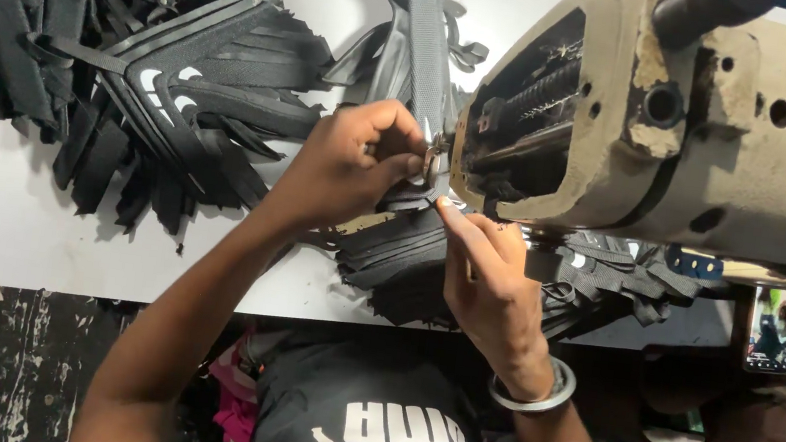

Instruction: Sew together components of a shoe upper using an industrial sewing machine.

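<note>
Head view. Your left hand (352,161) pinches a small metal part (432,164) at the open end of the sewing machine (685,117), fingers closed on it to keep it steady. Your right hand (491,278) points its forefinger up beside that part, other fingers curled; whether it grips anything, you cannot tell. Black strap pieces (408,258), flat and layered, lie under both hands on the white counter (14,214). More black cut pieces (160,83) are heaped farther left.
</note>
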